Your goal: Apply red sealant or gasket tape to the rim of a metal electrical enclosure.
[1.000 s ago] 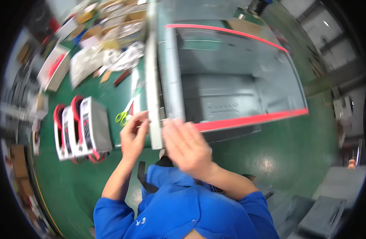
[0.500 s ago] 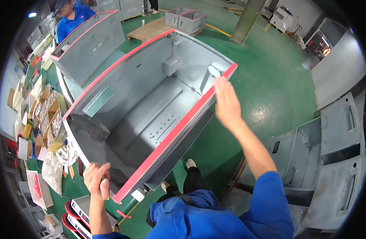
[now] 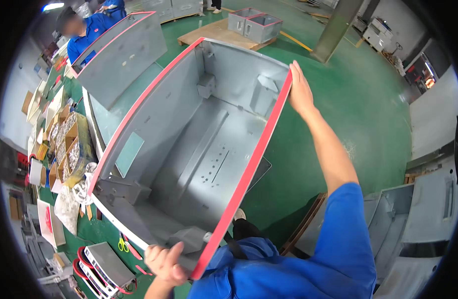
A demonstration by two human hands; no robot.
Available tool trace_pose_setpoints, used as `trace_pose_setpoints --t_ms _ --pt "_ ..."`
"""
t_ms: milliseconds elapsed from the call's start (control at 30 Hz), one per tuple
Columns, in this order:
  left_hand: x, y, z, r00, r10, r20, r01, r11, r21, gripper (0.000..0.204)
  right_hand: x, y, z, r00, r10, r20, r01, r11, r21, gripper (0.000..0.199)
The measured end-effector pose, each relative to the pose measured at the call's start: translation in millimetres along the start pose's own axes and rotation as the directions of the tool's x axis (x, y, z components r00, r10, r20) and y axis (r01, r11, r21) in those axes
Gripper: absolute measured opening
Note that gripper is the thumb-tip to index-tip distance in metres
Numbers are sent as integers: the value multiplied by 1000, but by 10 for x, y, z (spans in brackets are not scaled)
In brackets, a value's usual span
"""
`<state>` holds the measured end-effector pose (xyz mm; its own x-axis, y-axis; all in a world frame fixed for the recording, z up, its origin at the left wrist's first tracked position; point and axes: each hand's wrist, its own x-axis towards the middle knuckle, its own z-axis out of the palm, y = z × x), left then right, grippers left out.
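Grey box (image 3: 189, 149) between left hand (image 3: 163, 262), right hand (image 3: 300, 92); scissors (image 3: 122, 244) near box.

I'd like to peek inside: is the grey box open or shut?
Open: the box has nothing across its red rim, and its inside shows.

Head-worn fisheye view observed: upright, looking steeply down and forward over the wearer's blue shirt (image 3: 298, 274), metal box (image 3: 184, 149) close below, pillar (image 3: 337, 31) far beyond

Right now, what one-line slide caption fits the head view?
Left hand and right hand at opposite ends of a grey box with two red edges.
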<state>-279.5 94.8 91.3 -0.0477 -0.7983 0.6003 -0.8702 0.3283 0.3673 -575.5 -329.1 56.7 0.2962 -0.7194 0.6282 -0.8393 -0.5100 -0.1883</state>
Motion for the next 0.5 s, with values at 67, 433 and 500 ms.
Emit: trace_pose_setpoints --t_ms 67,433,500 --pt "130 299 233 999 -45 6 45 999 12 37 150 94 118 999 -40 28 40 999 -1 52" --pt "177 591 375 994 -2 -106 -5 998 -63 28 -1642 -1782 -1196 937 -348 37 334 922 196 49" --pt "64 611 338 986 41 -162 -63 989 -133 34 -2058 -2226 -1506 923 -384 9 372 901 224 46"
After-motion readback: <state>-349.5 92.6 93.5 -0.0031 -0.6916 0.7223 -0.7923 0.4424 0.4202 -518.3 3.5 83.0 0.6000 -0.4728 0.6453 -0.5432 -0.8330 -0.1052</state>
